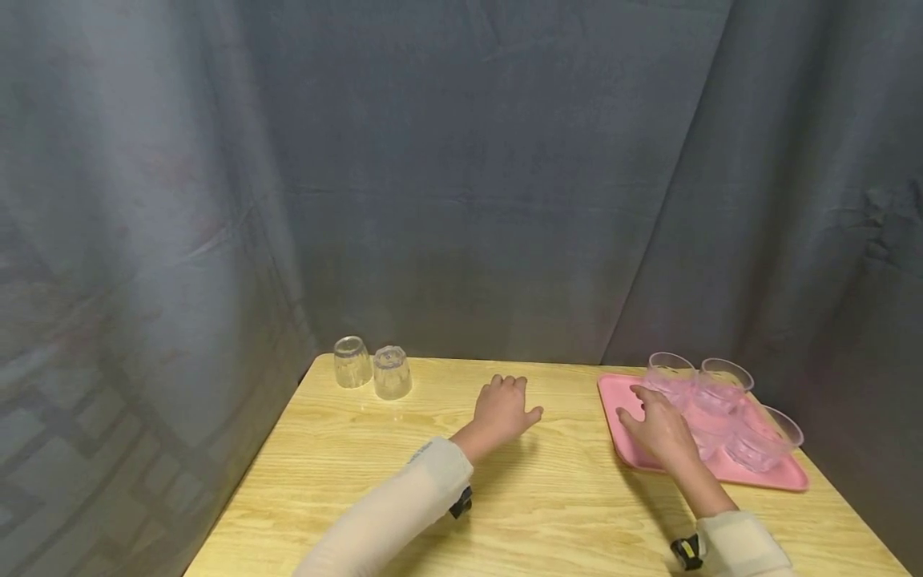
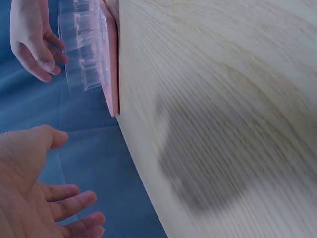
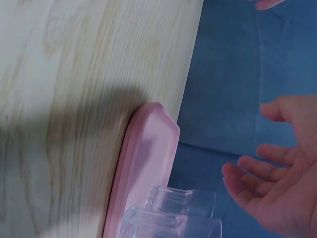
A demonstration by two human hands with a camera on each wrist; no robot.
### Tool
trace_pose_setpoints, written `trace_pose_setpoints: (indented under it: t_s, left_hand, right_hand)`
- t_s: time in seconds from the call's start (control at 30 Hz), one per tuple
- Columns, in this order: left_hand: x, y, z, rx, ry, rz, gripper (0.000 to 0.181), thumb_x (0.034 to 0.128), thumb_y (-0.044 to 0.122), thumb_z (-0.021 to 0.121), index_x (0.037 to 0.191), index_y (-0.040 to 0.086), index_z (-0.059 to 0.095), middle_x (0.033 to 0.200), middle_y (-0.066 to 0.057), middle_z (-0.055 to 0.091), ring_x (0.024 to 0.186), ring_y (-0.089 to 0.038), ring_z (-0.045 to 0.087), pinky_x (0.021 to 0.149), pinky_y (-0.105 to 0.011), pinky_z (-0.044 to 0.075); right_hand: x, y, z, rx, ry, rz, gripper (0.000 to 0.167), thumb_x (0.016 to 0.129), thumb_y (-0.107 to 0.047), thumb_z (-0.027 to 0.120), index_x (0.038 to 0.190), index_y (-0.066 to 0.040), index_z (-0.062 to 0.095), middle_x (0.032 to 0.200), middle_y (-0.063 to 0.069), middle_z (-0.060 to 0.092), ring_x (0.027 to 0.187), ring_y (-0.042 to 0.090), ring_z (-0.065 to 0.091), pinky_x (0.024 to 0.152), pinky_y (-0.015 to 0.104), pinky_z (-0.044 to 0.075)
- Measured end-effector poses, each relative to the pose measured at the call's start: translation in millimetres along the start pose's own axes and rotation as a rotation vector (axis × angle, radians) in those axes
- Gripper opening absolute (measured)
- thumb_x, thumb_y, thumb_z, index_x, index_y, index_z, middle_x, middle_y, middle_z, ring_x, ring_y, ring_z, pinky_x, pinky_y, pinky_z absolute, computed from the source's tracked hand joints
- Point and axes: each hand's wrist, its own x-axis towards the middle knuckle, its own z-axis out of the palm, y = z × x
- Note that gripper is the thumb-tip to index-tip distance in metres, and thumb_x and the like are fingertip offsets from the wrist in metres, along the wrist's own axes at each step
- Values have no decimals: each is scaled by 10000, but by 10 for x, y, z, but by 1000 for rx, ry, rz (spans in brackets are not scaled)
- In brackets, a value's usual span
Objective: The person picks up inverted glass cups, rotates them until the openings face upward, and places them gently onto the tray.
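We saw the left hand (image 1: 502, 409) above the middle of the worktop (image 1: 534, 497), between two groups of clear drinkware. Its grip was loose and held nothing: the thumb stood out to the side and the fingers were spread, with a shadow falling on the wood-grained surface below. The right hand (image 1: 659, 429) hung over the left part of a pink tray (image 1: 622, 397), near the clear flared cups (image 1: 760, 449) that stood upright on it. That grip was likewise slack around nothing, thumb and fingers well apart; in the right wrist view we saw a gap between the hand and the cups.

The tray lay on the right side of the worktop, with the cups clustered close together towards its far and right parts. We could not count them surely, since the hand and the overlapping clear walls hid some. At the far left corner, two clear tumblers (image 1: 392, 375) stood upside down just beside each other, well apart from both hands. We saw pale sleeves (image 1: 433, 481) on both forearms, and a grey curtain (image 1: 461, 176) hung behind the worktop.
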Motion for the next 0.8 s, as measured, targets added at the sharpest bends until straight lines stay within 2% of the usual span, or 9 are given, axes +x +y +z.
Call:
trace_pose_setpoints:
  t_s: [0.63, 0.8]
  left_hand:
    - [-98, -388, -94, -21, -5, -76, 678, 956, 588, 598, 1415, 91, 551, 1307, -73, 636, 1192, -269, 555, 969, -428, 503]
    - [-123, -467, -104, -26, 0, -91, 687, 949, 578, 617, 1419, 83, 547, 1309, -89, 633, 1214, -281, 548, 982, -439, 498]
  right_hand:
    - [16, -79, 128, 32, -3, -12, 572, 944, -213, 657, 1391, 105, 492, 1267, 376, 566, 1161, 546, 545, 953, 656, 449]
    - [26, -110, 152, 33, -21, -6, 572, 957, -223, 643, 1400, 102, 483, 1299, 385, 546, 1197, 555, 518, 980, 659, 432]
